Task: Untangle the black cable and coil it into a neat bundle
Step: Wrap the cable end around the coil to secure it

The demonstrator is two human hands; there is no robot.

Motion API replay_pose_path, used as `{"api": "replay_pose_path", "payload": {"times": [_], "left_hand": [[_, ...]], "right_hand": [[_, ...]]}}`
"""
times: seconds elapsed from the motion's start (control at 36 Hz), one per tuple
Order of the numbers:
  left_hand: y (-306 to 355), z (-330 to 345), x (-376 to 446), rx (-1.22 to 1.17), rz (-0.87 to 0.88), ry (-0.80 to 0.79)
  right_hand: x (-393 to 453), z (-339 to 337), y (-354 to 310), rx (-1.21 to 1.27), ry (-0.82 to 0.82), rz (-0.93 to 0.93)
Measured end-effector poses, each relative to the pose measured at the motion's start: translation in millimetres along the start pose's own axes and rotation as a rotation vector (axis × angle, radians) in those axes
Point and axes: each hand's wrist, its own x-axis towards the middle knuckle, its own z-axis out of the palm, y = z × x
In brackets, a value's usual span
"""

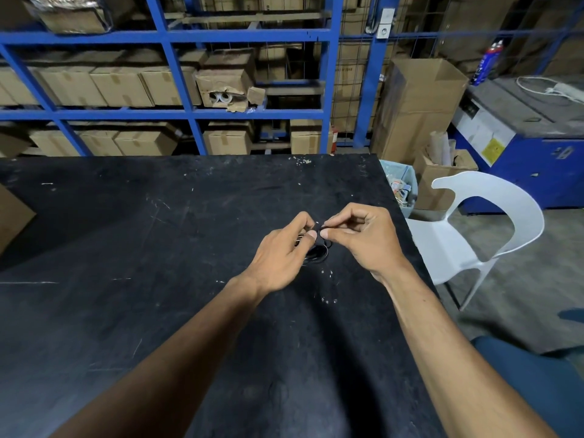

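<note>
A thin black cable (317, 253) hangs in small loops between my two hands, just above the black table (158, 232). My left hand (281, 254) pinches the loops between thumb and fingers, and part of the cable is hidden behind those fingers. My right hand (363, 238) pinches the cable's upper part at its fingertips, touching the left thumb. The cable is hard to tell from the dark table top, so its full length is unclear.
A white plastic chair (480, 235) stands just off the table's right edge, with a light blue waste bin (399, 184) behind it. Blue metal shelving (177, 112) with cardboard boxes runs along the table's far side. A cardboard corner (12, 216) overlaps the table's left edge.
</note>
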Motion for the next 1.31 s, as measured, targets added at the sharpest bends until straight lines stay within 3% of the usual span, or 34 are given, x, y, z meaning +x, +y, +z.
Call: {"api": "replay_pose_path", "payload": {"times": [0.28,0.5,0.58,0.69,0.78,0.89,0.94,1.03,1.17,1.31], "left_hand": [[-4.6,-5.3,1.1,0.013,0.042,-0.094],[-8.5,2.7,1.4,-0.192,0.000,-0.107],[-10.5,8.1,0.5,-0.425,-0.074,-0.108],[-6.0,16.1,1.7,-0.776,-0.199,0.050],[-3.9,20.4,6.3,-1.004,-0.287,0.207],[-6.5,23.4,11.7,-1.134,-0.365,0.341],[-10.5,25.5,13.7,-1.175,-0.395,0.368],[-17.5,26.3,15.2,-1.171,-0.446,0.385],[-35.4,20.8,11.3,-0.904,-0.411,0.362],[-67.1,21.7,3.9,-0.647,-0.391,0.313]], "right_hand": [[6.4,-2.9,-7.7,-0.049,-0.051,0.053],[17.5,-0.7,-12.3,-0.105,-0.065,0.033],[17.9,0.4,-9.0,-0.034,-0.073,0.073],[15.2,1.5,3.0,0.178,-0.043,0.129],[3.9,7.5,17.2,0.287,-0.116,0.234],[-21.0,20.6,34.7,0.275,-0.257,0.393],[-28.8,28.1,40.5,0.280,-0.221,0.423],[-33.3,33.0,44.9,0.351,-0.109,0.444],[-26.7,26.3,48.1,0.548,0.050,0.560],[-21.3,20.7,54.4,0.429,0.058,0.576]]}}
